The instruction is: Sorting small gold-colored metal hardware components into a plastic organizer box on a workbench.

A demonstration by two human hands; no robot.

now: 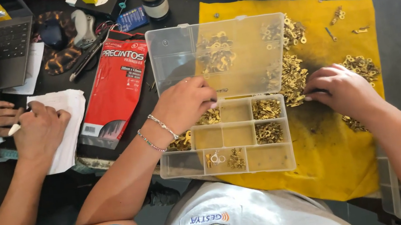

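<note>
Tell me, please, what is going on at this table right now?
A person is handling small brass terminals. The left hand reaches into a clear compartment box with its lid raised, while the right hand rests on a pile of brass terminals on a yellow cloth. Beside them, a co-worker's hand writes with a pen on white paper, next to a red packet.

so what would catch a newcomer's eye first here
The bright yellow cloth at centre right, strewn with small brass fittings, stands out first. On its left edge sits a clear compartment box, lid up; the left hand is over it, the right hand in the fittings. A red packet lies left.
</note>
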